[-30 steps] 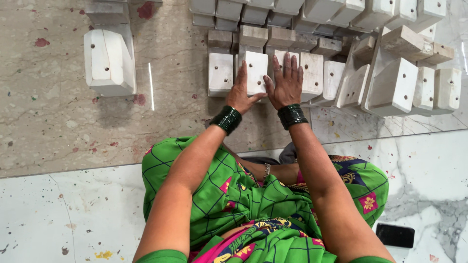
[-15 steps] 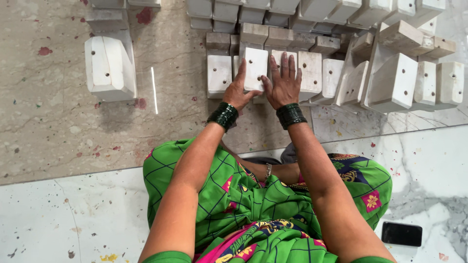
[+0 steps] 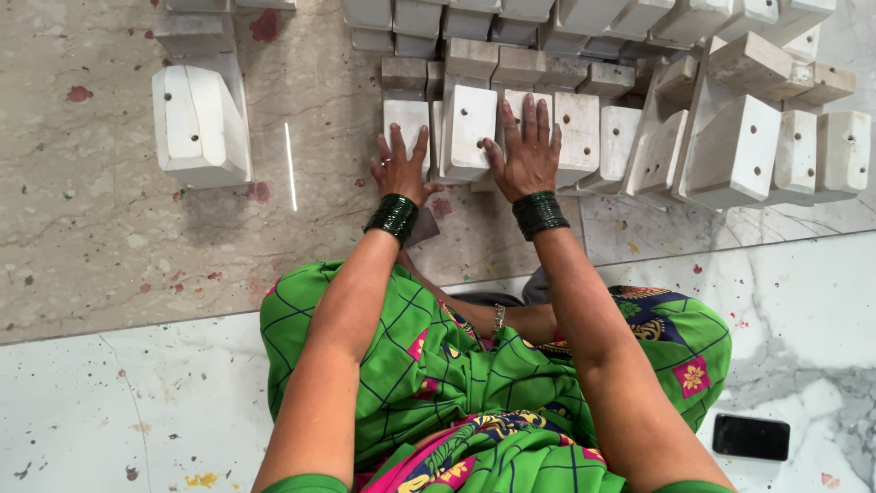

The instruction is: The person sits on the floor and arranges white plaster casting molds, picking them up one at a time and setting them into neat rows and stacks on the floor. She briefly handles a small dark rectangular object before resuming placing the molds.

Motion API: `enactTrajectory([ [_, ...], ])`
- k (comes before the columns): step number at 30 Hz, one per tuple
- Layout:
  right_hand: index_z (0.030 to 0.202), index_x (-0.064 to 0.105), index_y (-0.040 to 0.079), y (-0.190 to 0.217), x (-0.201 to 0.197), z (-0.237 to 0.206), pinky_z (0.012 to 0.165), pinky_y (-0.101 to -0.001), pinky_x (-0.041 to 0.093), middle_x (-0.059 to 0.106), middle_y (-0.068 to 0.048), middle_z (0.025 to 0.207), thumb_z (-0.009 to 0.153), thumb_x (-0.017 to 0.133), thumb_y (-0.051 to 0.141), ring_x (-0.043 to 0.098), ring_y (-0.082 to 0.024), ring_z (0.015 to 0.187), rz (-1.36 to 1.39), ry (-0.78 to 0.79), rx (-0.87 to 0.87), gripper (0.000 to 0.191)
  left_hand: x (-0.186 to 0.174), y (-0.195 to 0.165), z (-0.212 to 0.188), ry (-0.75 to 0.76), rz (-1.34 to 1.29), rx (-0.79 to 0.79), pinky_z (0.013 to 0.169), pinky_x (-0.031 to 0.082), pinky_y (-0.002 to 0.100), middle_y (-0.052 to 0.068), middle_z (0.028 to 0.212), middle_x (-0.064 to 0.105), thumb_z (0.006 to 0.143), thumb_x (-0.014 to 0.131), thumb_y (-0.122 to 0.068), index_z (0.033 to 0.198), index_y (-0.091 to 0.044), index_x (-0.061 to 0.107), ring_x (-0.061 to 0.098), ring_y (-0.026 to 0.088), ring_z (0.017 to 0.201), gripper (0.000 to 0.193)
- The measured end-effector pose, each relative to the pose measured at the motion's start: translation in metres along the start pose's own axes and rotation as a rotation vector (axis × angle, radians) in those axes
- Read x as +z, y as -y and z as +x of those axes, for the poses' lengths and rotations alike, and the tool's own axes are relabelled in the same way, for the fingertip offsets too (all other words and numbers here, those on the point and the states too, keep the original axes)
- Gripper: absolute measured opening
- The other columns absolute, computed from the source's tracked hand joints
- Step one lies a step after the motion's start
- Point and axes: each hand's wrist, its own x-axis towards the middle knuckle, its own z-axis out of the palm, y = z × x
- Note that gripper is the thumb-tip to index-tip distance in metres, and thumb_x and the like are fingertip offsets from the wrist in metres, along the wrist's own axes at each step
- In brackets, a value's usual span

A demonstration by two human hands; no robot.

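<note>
the person wears a bright green garment (image 3: 429, 365) crossed with thin dark lines, edged with pink and yellow flower patches. a stack of dark green bangles (image 3: 393, 217) rings the left wrist and another stack (image 3: 539, 213) the right. the left hand (image 3: 399, 169) bears a ring on one finger, and both arms are bare up to short green sleeves.

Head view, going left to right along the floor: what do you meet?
Lone white block → thin white stick → left hand → upright white block with one hole → right hand → large tilted white block → white blocks at far right.
</note>
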Motion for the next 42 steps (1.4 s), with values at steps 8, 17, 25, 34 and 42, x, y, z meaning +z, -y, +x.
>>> enactTrajectory([
  [8,0.163,0.037,0.025,-0.004,0.008,-0.001,0.123,-0.062,0.018,0.024,-0.015,0.17,0.106,0.049,0.058,0.019,-0.036,0.157,-0.004,-0.003,0.013,0.068,0.02,0.013,0.013,-0.186,0.159,0.114,0.108,0.029,0.078,0.016,0.169,0.006,0.074,0.087,-0.051,0.158,-0.045,0.032,0.008,0.044,0.154,0.101],
  [17,0.162,0.038,0.025,-0.004,0.009,-0.001,0.123,-0.0618,0.017,0.024,-0.015,0.17,0.105,0.048,0.06,0.019,-0.036,0.157,0.011,0.016,0.03,0.068,0.013,0.008,0.016,-0.083,0.195,0.115,0.102,0.034,0.077,0.023,0.166,0.009,0.074,0.086,-0.052,0.156,-0.038,0.031,0.009,0.049,0.151,0.099],
  [25,0.161,0.041,0.024,-0.002,0.006,-0.002,0.122,-0.0612,0.018,0.026,-0.016,0.169,0.104,0.049,0.058,0.021,-0.036,0.157,0.016,-0.004,0.025,0.067,0.019,0.011,0.017,-0.166,0.224,0.148,0.101,0.038,0.073,0.024,0.168,0.015,0.084,0.081,-0.045,0.158,-0.039,0.035,0.015,0.051,0.152,0.087],
  [34,0.161,0.041,0.025,0.009,-0.014,0.0,0.122,-0.0608,0.019,0.028,-0.015,0.169,0.103,0.05,0.06,0.022,-0.035,0.156,0.007,-0.036,0.014,0.068,-0.004,0.016,0.005,0.026,0.173,0.115,0.113,0.032,0.063,0.013,0.171,0.001,0.085,0.079,-0.035,0.159,-0.045,0.028,0.014,0.044,0.154,0.09],
  [42,0.165,0.026,0.024,0.013,-0.045,0.002,0.124,-0.0615,0.009,0.012,-0.014,0.172,0.099,0.05,0.069,0.008,-0.034,0.159,0.091,0.134,0.005,0.084,-0.012,0.009,-0.026,0.166,0.086,0.0,0.118,0.031,0.059,0.003,0.173,0.002,0.083,0.08,-0.036,0.162,-0.038,0.019,0.015,0.039,0.156,0.1],
])
